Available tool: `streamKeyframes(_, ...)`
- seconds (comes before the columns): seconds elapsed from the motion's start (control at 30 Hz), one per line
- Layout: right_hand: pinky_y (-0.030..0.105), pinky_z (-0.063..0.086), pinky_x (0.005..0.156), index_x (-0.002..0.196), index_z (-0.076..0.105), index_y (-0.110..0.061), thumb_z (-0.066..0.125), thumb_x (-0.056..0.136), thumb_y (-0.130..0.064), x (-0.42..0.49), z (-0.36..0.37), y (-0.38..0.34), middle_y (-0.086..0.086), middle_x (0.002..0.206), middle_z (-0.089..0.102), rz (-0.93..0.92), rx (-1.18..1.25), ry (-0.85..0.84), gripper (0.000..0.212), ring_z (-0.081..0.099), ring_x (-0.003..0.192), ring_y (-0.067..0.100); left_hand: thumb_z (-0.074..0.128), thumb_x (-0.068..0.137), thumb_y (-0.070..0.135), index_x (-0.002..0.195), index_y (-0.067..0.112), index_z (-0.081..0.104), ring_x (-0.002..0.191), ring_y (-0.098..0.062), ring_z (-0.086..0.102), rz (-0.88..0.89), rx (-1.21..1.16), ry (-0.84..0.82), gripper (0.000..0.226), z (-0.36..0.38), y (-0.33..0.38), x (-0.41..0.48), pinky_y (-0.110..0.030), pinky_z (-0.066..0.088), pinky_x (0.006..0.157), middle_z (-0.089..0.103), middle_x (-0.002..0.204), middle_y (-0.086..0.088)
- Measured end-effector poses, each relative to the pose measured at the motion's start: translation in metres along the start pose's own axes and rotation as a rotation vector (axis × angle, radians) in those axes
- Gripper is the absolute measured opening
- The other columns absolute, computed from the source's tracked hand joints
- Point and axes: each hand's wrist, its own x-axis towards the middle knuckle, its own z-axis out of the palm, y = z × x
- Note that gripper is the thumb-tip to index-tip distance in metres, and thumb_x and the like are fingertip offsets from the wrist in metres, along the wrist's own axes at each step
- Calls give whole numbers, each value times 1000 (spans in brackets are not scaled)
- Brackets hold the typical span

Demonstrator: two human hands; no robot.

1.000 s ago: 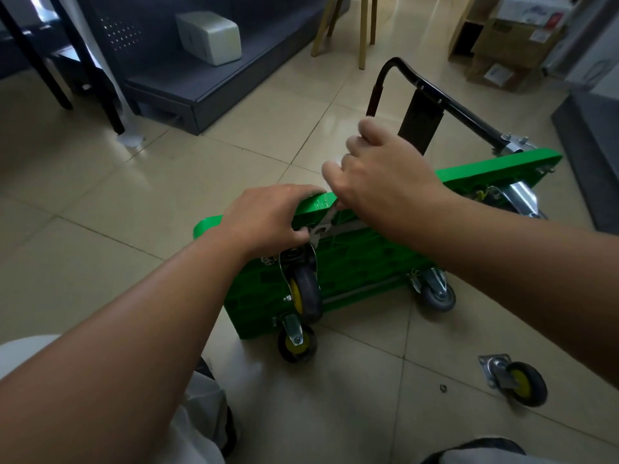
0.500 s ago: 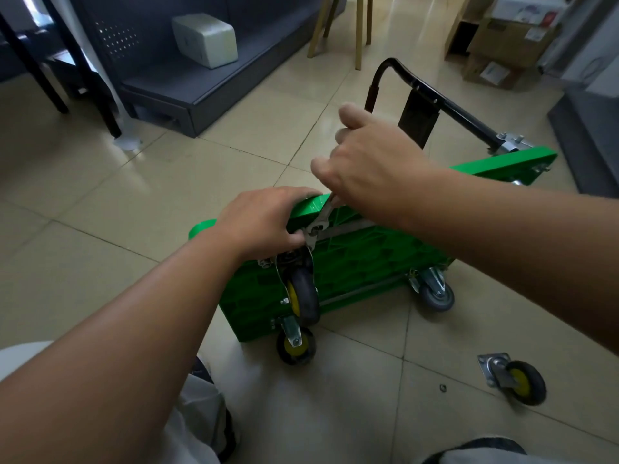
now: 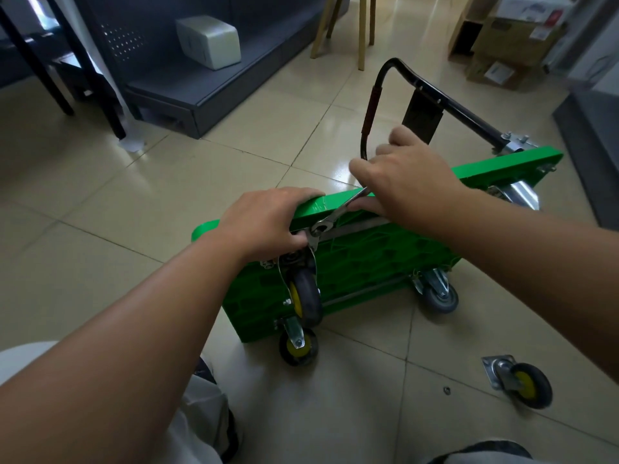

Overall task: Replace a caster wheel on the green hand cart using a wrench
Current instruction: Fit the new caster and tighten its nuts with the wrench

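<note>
Wrench (image 3: 340, 212) swung rightward

Right hand (image 3: 408, 185), curled round the wrench handle, has swung it rightward. Nearer and right of this grip lies a loose caster (image 3: 522, 385). Left hand (image 3: 264, 222) clasps the green hand cart (image 3: 368, 256) edge, just beside the wrench head.

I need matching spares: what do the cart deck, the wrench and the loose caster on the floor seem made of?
The cart deck: moulded plastic, glossy green; its ribbed underside suggests it. The wrench: bare steel, probably chromed, by its shine. The loose caster: silvery plated metal plate and fork, yellow hub probably plastic, matte black tyre, rubber or similar.
</note>
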Motion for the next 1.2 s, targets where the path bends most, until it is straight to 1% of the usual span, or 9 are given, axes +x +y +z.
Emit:
streamKeyframes(0.2,38,35,85,94,55,-13,56,91,-61,-11,23,-2,8,80,68,85,106,80,48,59,72,27,65,85,42,147,46,41,116,-21,61,-3,5,3,67,1,0,0,-39,51,87,62,134,13)
streamKeyframes(0.3,40,40,85,103,57,-12,54,92,-61,-15,33,-10,8,83,68,137,156,72,50,60,76,28,66,84,42,147,46,41,116,-22,61,1,11,5,68,1,0,0,-40,52,87,63,134,12)
streamKeyframes(0.47,37,41,67,88,55,-12,59,90,-57,-24,57,-18,8,71,64,179,170,154,46,54,64,27,65,85,42,148,45,40,116,-21,61,6,12,10,68,2,-1,0,-37,50,85,62,135,12)
streamKeyframes(0.6,37,38,63,85,58,-11,52,93,-59,-26,65,-17,8,70,64,160,108,188,49,54,65,28,66,85,41,150,45,38,118,-20,59,-5,17,5,70,1,-1,-1,-37,50,89,60,139,13)
streamKeyframes(0.73,36,38,58,74,57,-12,40,99,-59,-33,76,-19,7,66,59,162,45,293,56,50,63,25,66,85,41,149,45,40,118,-20,60,3,8,3,69,1,0,-2,-38,51,89,61,138,13)
streamKeyframes(0.8,36,38,55,71,55,-12,39,102,-56,-35,82,-21,6,64,56,161,26,348,56,47,62,24,66,85,40,148,45,41,118,-20,60,6,4,5,69,1,1,-2,-39,52,89,60,138,13)
streamKeyframes(1.0,36,38,57,71,52,-13,43,104,-54,-37,92,-28,7,66,55,179,-42,483,53,49,63,26,66,85,39,149,45,39,117,-21,61,6,5,6,69,2,0,-2,-40,52,89,60,139,13)
streamKeyframes(1.13,36,37,56,70,53,-14,47,102,-55,-44,105,-41,6,64,54,295,12,524,52,48,62,26,65,85,39,149,45,40,116,-19,61,9,4,15,69,3,1,-2,-36,49,86,61,136,14)
streamKeyframes(1.2,36,35,54,69,52,-14,50,101,-54,-48,117,-54,6,63,52,376,92,540,51,46,61,25,65,85,40,149,45,40,116,-20,61,7,8,17,69,3,1,-3,-36,49,86,61,136,14)
